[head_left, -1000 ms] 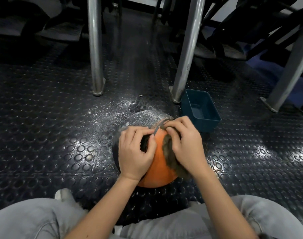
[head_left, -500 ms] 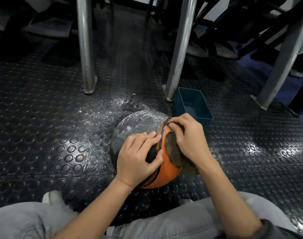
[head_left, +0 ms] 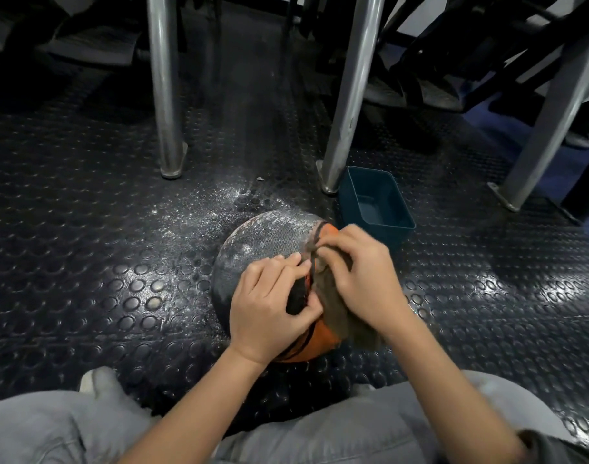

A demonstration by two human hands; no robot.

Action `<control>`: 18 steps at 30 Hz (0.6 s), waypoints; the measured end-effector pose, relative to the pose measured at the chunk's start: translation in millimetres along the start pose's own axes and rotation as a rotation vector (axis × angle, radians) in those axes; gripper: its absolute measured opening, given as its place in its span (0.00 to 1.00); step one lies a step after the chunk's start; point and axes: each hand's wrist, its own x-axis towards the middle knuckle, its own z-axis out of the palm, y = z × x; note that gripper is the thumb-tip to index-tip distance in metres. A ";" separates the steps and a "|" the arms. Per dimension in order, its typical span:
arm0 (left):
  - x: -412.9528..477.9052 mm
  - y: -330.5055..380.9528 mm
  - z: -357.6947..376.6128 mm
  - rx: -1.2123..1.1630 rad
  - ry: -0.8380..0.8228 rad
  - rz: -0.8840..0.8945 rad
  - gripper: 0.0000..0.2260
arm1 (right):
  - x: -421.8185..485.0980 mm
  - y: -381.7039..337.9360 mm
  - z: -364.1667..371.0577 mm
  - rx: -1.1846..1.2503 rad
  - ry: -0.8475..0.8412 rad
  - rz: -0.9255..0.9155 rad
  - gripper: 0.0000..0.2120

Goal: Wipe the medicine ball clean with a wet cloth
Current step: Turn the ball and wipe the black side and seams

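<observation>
Ok so from my feed, the medicine ball (head_left: 252,249) is a two-tone thing. The half away from the person is grey and textured with a whitish dusty film all over it. The near half is orange with thin black lines curving across it, and there's a black patch where the two colours meet. It's sitting right on the floor (head_left: 85,262), which is that dark rubber matting with raised round studs.

Both hands are on top of the ball, towards its near side. The left hand (head_left: 269,309) is clamped over the ball's top-left part, fingers bent and pressing down by the seam, thumb tucked against the black patch, so it's gripping the ball itself.

The right hand (head_left: 360,279) sits just right of that, fingers curled tight around a brownish-grey cloth (head_left: 345,321) and pushing it onto the orange part. The rest of the cloth hangs out under the palm and down the ball's right side. The fingertips of that hand are a bit blurred, so I can't tell exactly how they pinch it.

Around the ball:
- white powder (head_left: 219,209) scattered on the floor just beyond it and to the left
- a dark teal rectangular tub (head_left: 375,204) just beyond it to the right, near but not touching as far as I can see
- a metal leg (head_left: 348,95) planted right next to the tub, another one further left
- grey trousers (head_left: 353,426) and a pale shoe (head_left: 97,380) on the near side of the ball
</observation>
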 end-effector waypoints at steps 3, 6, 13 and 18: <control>2.7 -4.1 1.1 -0.024 -0.016 0.015 0.11 | -8.7 -3.2 0.1 -0.008 -0.040 -0.064 0.06; 4.3 -3.7 4.7 -0.006 -0.023 0.034 0.11 | 16.5 26.8 -1.9 -0.056 0.019 0.056 0.06; 2.2 -2.6 1.6 0.029 -0.003 -0.010 0.12 | 8.3 6.2 0.2 -0.011 0.016 0.030 0.05; 4.5 -4.9 4.5 0.040 -0.027 0.025 0.12 | 15.7 11.9 0.4 -0.058 -0.006 -0.077 0.05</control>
